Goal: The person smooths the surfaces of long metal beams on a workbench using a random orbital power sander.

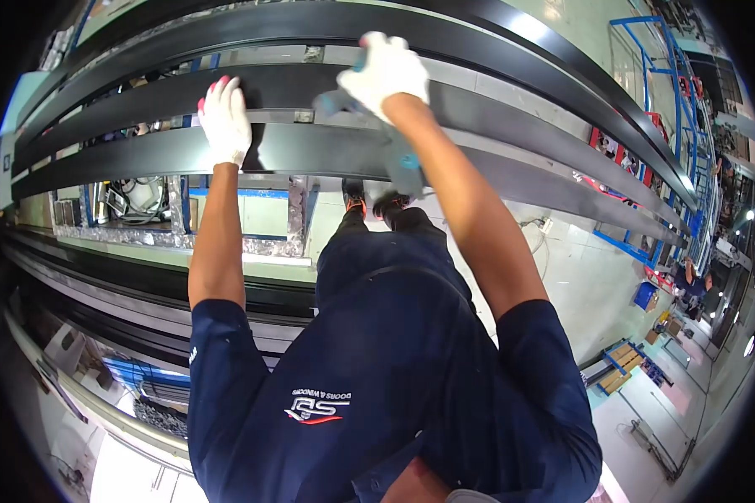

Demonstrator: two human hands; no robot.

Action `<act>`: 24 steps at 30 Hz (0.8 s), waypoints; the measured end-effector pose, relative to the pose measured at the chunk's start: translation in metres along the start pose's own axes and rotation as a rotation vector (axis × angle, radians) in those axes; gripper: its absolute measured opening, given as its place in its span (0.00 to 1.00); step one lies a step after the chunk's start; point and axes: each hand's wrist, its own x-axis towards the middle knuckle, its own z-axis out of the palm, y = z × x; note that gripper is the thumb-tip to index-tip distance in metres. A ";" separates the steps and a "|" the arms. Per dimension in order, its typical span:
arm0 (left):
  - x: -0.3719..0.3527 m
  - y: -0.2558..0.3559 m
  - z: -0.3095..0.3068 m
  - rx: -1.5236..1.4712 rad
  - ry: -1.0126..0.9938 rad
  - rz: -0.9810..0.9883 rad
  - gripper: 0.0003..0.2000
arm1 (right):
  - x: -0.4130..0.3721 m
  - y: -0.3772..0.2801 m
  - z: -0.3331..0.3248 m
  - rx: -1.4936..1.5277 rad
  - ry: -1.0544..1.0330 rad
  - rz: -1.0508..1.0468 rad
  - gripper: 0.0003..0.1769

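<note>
Left hand flat, fingers extended, on black profile; right hand closed around blue-grey object.

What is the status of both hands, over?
Left hand flat on dark profile. Right hand shut on grey-teal tool, farther along. No obstruction seen between.

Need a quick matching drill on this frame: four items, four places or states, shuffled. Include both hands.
Items:
1. left hand
2. right hand
3. shoes
4. blue rack

Places or states:
A. on the pale floor
B. grip closed on a teal tool
C. far right, near the top edge
D. flat on a black profile

Pairs: 1-D, 2-B, 3-A, 4-C
</note>
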 end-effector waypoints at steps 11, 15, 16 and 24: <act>-0.005 -0.009 0.002 0.020 0.134 -0.260 0.22 | 0.010 -0.092 0.029 0.044 -0.071 -0.116 0.37; -0.003 -0.002 -0.003 0.059 0.092 -0.267 0.23 | 0.005 -0.047 0.007 -0.006 -0.053 -0.058 0.39; -0.004 -0.005 -0.001 0.082 0.081 -0.260 0.23 | 0.002 -0.031 0.002 -0.002 -0.025 -0.038 0.40; -0.004 0.000 -0.001 0.075 0.137 -0.267 0.22 | -0.023 0.133 -0.034 -0.022 0.136 0.185 0.44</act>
